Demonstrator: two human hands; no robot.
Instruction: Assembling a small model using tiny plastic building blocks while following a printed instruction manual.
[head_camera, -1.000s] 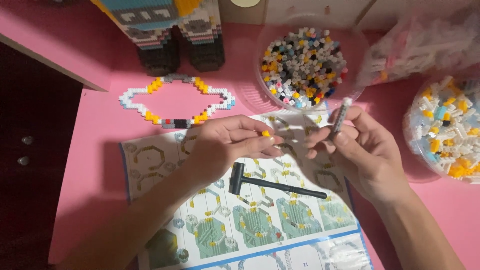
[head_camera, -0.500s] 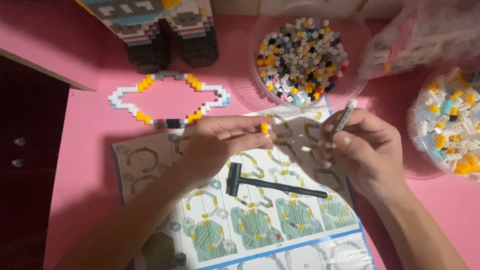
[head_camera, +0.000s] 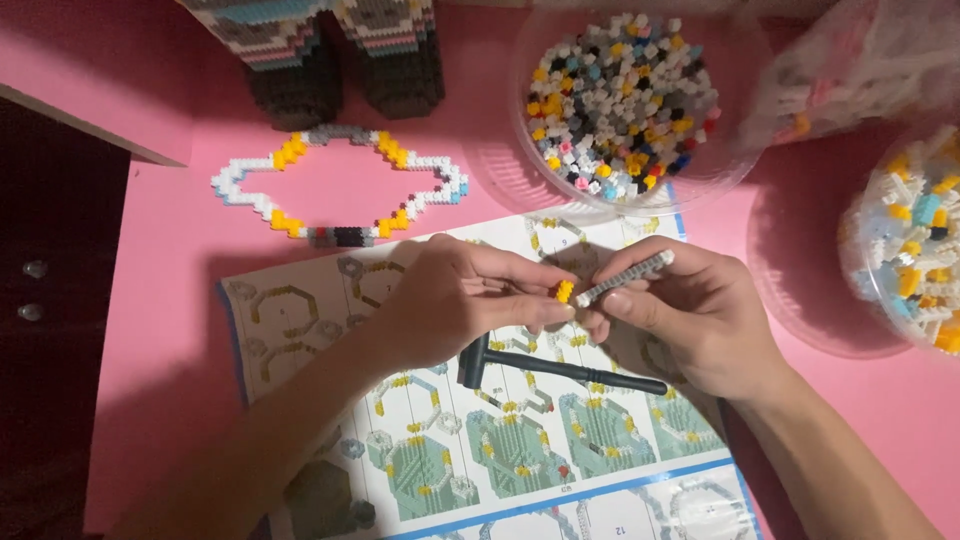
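The left hand (head_camera: 455, 300) pinches a small yellow brick (head_camera: 565, 291) between thumb and fingertips, holding it against the lower end of a thin strip of grey and white bricks (head_camera: 625, 278) that the right hand (head_camera: 690, 315) grips closed along its length. Both hands hover above an instruction sheet (head_camera: 480, 440) on the pink table (head_camera: 160, 300), just over a small black hammer (head_camera: 545, 367) lying on the sheet (its head toward the left hand). Beyond them lie a ring-shaped outline of white, yellow and grey bricks (head_camera: 340, 187), a clear tub of mixed bricks (head_camera: 620, 100) and, at the right edge, a second tub (head_camera: 905, 260).
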